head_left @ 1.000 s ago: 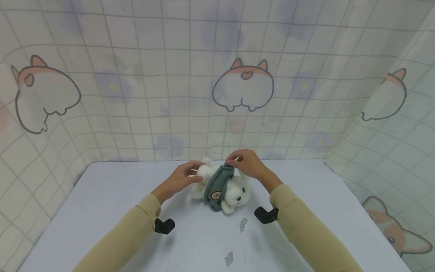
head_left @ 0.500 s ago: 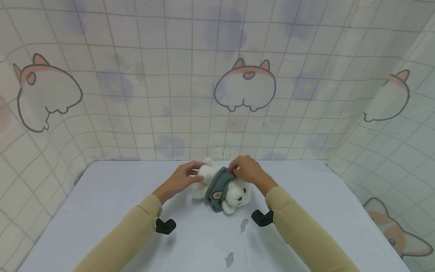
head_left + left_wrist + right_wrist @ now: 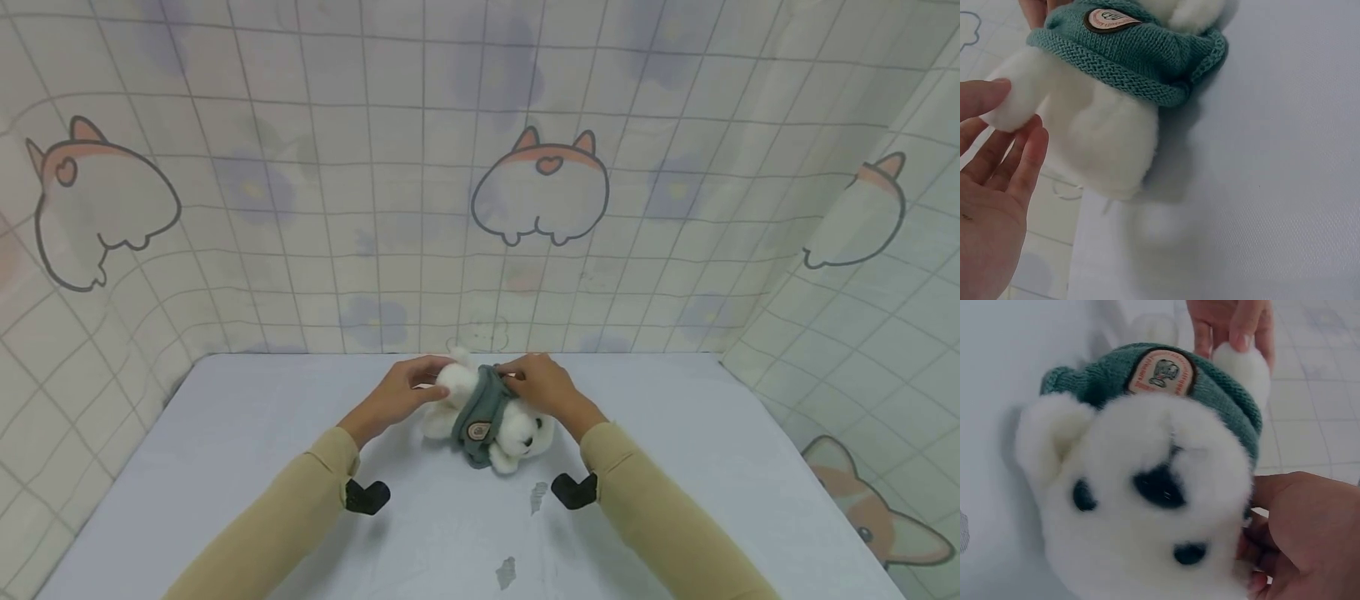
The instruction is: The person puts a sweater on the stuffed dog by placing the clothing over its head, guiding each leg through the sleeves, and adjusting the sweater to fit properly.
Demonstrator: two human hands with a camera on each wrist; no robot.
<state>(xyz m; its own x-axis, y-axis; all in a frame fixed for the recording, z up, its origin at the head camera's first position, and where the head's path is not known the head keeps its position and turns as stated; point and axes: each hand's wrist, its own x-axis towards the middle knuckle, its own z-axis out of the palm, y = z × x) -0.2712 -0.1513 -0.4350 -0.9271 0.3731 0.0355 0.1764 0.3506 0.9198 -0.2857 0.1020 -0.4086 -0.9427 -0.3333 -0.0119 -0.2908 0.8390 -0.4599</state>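
A white plush bear (image 3: 521,429) in a green knitted sweater (image 3: 487,408) lies on its side near the table's back edge, head to the right. My left hand (image 3: 397,396) holds its raised leg (image 3: 1019,94) between thumb and fingers, as the left wrist view shows. At the bear's neck end, my right hand (image 3: 546,385) pinches the sweater's upper edge with curled fingers. In the right wrist view, the bear's head (image 3: 1147,487) partly hides the fingertips of that hand (image 3: 1310,531). An oval patch (image 3: 1163,372) sits on the sweater's front.
The white table (image 3: 247,433) has two grey worn marks (image 3: 538,497) in front of the bear. A gridded cloth (image 3: 360,208) with cartoon corgis hangs behind and at both sides. Black mounts (image 3: 367,497) stick out below both sleeves.
My right hand has come down and slightly left, from lifting the sweater's edge to lying close against the bear's upper side. The left hand and the bear have hardly moved.
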